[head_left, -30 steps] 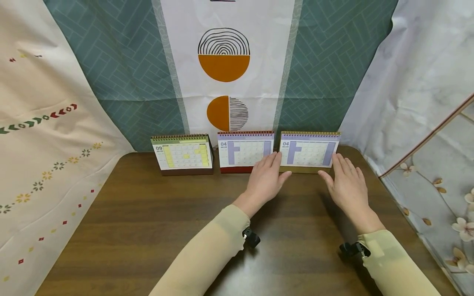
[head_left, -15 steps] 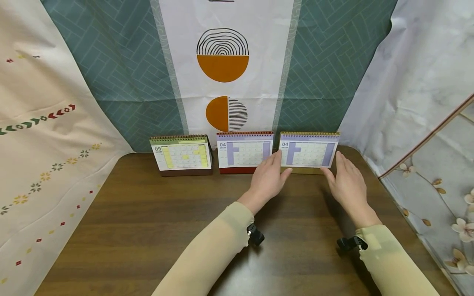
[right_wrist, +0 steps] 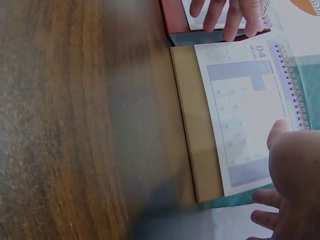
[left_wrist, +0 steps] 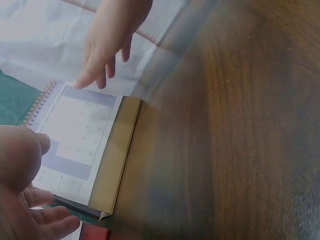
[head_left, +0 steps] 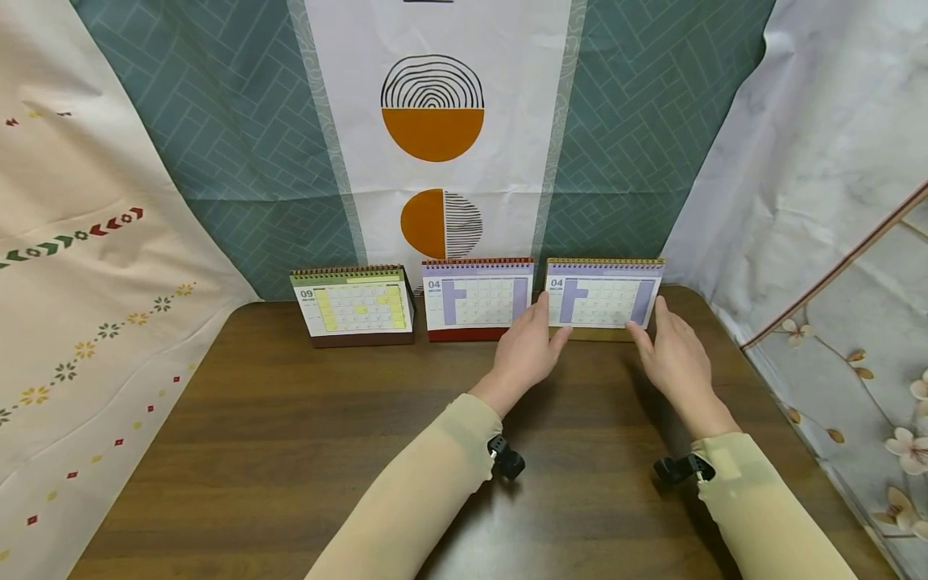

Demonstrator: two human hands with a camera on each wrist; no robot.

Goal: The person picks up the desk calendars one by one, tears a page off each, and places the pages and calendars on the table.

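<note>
Three desk calendars stand in a row at the table's back in the head view. The right one (head_left: 605, 302) has a gold base, a gold spiral and a purple-marked page reading 04. My left hand (head_left: 528, 346) is at its left side, fingers straight and thumb in front of its lower left. At its right side is my right hand (head_left: 677, 354), fingers extended and thumb near the lower right corner. Whether the fingers touch its sides is unclear. The left hand partly covers the red-based middle calendar (head_left: 471, 302), also reading 04.
The left calendar (head_left: 355, 306), green-topped with yellow marks, reads 09 and stands slightly turned. Behind the row hangs a green and white patterned cloth (head_left: 616, 161). Bare brown wood of the table (head_left: 290, 419) lies in front. Patterned cloths flank both sides.
Both hands have drawn slightly closer to the right calendar's sides, the left forearm going right and the right forearm going left. The whole head view has shifted a little; the calendars keep their arrangement.
</note>
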